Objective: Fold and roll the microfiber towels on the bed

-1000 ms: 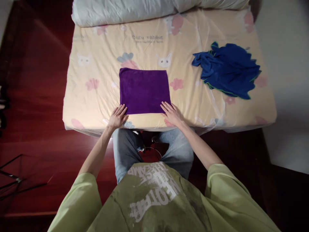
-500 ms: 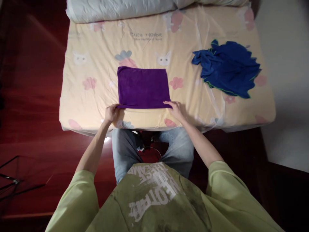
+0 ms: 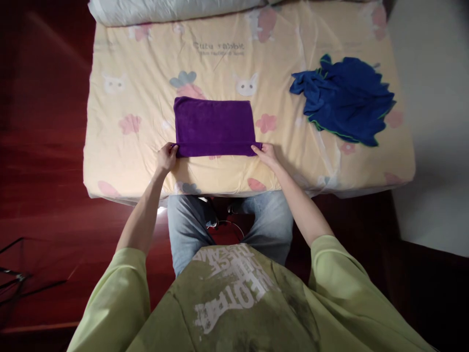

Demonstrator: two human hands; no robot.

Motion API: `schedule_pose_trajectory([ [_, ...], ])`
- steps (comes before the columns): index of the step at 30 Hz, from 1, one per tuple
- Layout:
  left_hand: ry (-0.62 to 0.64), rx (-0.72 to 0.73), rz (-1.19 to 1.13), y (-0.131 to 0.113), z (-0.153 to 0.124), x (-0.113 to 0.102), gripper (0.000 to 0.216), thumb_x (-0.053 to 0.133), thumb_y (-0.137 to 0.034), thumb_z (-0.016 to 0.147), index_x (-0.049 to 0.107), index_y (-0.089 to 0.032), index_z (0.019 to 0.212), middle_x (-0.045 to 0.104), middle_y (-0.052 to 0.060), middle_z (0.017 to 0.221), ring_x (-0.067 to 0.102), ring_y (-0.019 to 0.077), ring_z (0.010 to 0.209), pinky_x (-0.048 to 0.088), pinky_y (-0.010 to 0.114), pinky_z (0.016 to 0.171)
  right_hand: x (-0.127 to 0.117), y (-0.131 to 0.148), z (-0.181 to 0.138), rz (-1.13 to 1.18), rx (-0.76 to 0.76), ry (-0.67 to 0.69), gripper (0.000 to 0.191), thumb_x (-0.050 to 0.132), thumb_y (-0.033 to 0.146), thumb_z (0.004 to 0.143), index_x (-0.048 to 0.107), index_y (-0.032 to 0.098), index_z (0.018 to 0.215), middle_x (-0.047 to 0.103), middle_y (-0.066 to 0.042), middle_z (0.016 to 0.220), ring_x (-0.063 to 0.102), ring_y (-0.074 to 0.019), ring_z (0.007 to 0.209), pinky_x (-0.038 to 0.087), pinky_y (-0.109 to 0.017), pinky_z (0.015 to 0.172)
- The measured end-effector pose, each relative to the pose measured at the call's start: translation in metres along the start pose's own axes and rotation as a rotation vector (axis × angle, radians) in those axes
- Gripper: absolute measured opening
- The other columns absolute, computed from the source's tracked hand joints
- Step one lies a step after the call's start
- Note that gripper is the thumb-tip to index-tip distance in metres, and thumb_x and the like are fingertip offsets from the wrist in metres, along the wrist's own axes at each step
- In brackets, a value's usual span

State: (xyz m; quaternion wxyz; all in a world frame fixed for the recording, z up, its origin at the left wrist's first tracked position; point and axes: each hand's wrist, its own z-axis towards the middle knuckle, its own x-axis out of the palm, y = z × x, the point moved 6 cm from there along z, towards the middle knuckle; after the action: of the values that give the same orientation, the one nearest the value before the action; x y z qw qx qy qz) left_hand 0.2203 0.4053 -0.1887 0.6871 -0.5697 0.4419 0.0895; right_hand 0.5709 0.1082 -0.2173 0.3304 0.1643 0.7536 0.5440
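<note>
A purple towel (image 3: 214, 122) lies as a flat rectangle on the patterned bed sheet (image 3: 146, 98), with a narrow strip turned up along its near edge. My left hand (image 3: 167, 157) pinches the near left corner of that strip. At the near right corner my right hand (image 3: 266, 153) grips it, the thumb on top of the fabric. The fingers under the cloth are partly hidden on both sides.
A crumpled blue cloth (image 3: 348, 100) with green edging lies to the right on the bed. Along the far edge runs a pale quilt (image 3: 176, 11). A white wall (image 3: 432, 122) stands right of the bed; a thin black stand (image 3: 22, 277) is on the floor at left.
Both hands have moved slightly away from me, rolling or folding the towel's near edge upward into a strip. The view has shifted a little.
</note>
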Motion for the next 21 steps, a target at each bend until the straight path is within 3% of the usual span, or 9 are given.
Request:
schedule_pose_trajectory([
  [3,-0.008,0.050,-0.064,0.002,-0.001,0.002,0.032,0.058,-0.043,0.098,0.072,-0.014,0.104,0.068,0.006,0.080,0.061,0.0200,0.076,0.042,0.028,0.070,-0.005,0.000,-0.009,-0.088,-0.090,0.005,0.045,0.092,0.053,0.073,0.073,0.019,0.094,0.074,-0.008,0.095,0.069,-0.0250,0.090,0.062,-0.041,0.087],
  [7,-0.023,0.126,-0.140,0.007,-0.009,0.003,0.045,0.057,-0.056,0.098,0.072,-0.014,0.103,0.066,0.006,0.080,0.060,0.0192,0.075,0.045,0.028,0.069,-0.010,0.000,-0.022,-0.260,-0.250,-0.105,0.046,0.097,0.048,0.066,0.070,0.020,0.091,0.069,-0.009,0.103,0.067,-0.0261,0.094,0.062,-0.042,0.088],
  [11,-0.007,0.160,-0.170,0.015,-0.020,0.000,0.053,0.057,-0.062,0.096,0.075,-0.014,0.107,0.070,0.007,0.085,0.062,0.0183,0.074,0.047,0.028,0.069,-0.002,-0.006,-0.028,-0.227,-0.241,-0.141,0.022,0.082,0.034,0.080,0.066,0.020,0.080,0.066,-0.005,0.093,0.063,-0.0197,0.081,0.060,-0.034,0.076],
  [14,0.040,0.204,-0.163,0.019,-0.028,-0.004,0.050,0.061,-0.059,0.094,0.079,-0.014,0.107,0.075,0.010,0.092,0.066,0.0207,0.079,0.052,0.031,0.073,0.001,-0.006,-0.033,-0.178,-0.254,-0.115,0.007,0.073,0.019,0.079,0.071,0.019,0.085,0.069,-0.006,0.098,0.066,-0.0198,0.085,0.060,-0.032,0.075],
  [18,0.136,0.362,-0.148,0.016,-0.045,-0.011,0.038,0.063,-0.048,0.095,0.085,-0.019,0.106,0.080,0.013,0.108,0.071,0.0275,0.105,0.057,0.040,0.096,-0.009,0.003,-0.042,-0.239,-0.405,-0.058,0.022,0.059,0.009,0.080,0.078,0.021,0.078,0.071,-0.009,0.105,0.069,-0.0227,0.095,0.061,-0.038,0.084],
  [21,0.252,0.487,-0.068,0.014,-0.060,-0.015,0.033,0.058,-0.038,0.096,0.087,-0.024,0.105,0.081,0.011,0.114,0.069,0.0294,0.109,0.055,0.047,0.103,-0.016,0.007,-0.053,-0.332,-0.461,0.032,0.035,0.053,0.008,0.087,0.084,0.024,0.083,0.072,-0.011,0.118,0.070,-0.0230,0.099,0.062,-0.044,0.094],
])
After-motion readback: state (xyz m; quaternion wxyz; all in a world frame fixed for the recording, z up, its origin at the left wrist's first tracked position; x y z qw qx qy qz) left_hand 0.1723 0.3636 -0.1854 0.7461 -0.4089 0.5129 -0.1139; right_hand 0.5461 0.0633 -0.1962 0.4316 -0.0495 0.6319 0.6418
